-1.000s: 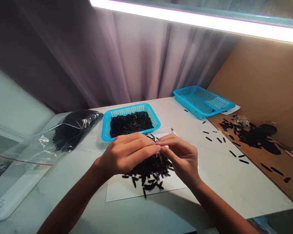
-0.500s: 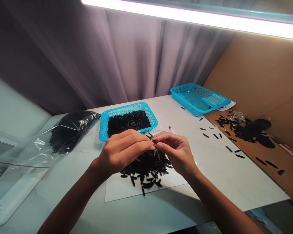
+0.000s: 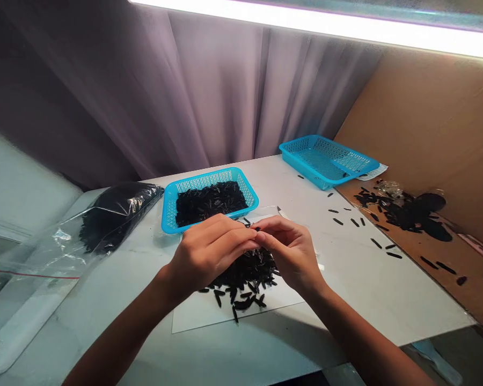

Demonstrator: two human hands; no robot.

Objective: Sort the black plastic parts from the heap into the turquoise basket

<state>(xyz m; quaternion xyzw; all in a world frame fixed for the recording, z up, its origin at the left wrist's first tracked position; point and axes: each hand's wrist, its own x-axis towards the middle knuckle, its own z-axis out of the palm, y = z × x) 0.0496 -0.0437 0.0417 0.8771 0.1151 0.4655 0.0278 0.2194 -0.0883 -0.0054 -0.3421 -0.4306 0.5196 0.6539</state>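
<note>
My left hand (image 3: 207, 252) and my right hand (image 3: 290, 249) meet fingertip to fingertip above a pile of small black stick-like pieces (image 3: 245, 279). Both hands are closed in a pinch on one small black piece (image 3: 257, 229) held between them. The pile lies on a white sheet (image 3: 201, 313) on the table. Just behind my hands stands a blue basket (image 3: 169, 212) filled with the same black pieces.
A clear plastic bag (image 3: 108, 214) of black pieces lies at the left. A second blue basket (image 3: 326, 161), nearly bare, sits at the back right. Loose black pieces (image 3: 358, 222) are scattered toward a cardboard sheet (image 3: 426, 252) bearing another dark heap (image 3: 406, 209).
My hands stay pinched together over the pile, shifting only slightly. The view has drifted a little.
</note>
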